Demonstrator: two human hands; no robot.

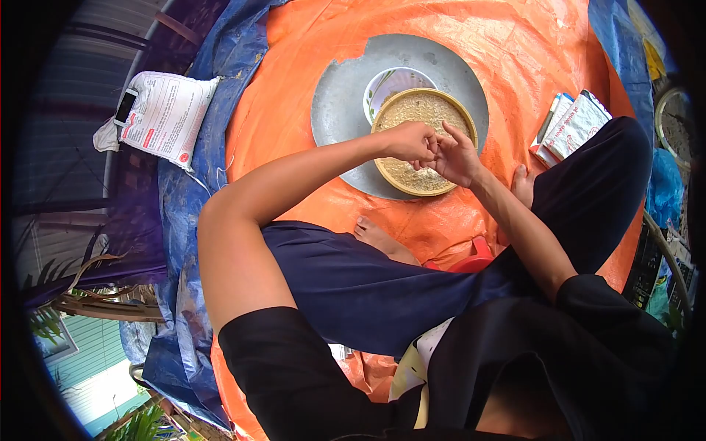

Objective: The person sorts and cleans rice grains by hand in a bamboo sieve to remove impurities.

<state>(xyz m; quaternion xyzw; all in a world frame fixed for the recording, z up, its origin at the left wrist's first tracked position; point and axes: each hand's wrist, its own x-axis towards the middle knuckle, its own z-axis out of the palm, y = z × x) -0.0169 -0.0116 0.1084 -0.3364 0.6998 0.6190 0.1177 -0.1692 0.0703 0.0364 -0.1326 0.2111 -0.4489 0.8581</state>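
Observation:
A round woven tray [385, 115] filled with pale grain rests on a large grey metal pan [338, 103]. Behind it on the pan stands a small white bowl [386, 81]. My left hand [412, 141] hovers over the grain with its fingers curled together, pinching something too small to make out. My right hand [457, 156] is right beside it, fingertips touching the left hand's, index finger raised. Both hands are above the near half of the tray.
I sit cross-legged on an orange tarp [294, 110] edged by a blue tarp [191, 198]. A white printed sack [165, 117] with a phone [126, 107] on it lies at the left. Folded white packets [573, 126] lie at the right. My bare foot [382, 241] rests near the pan.

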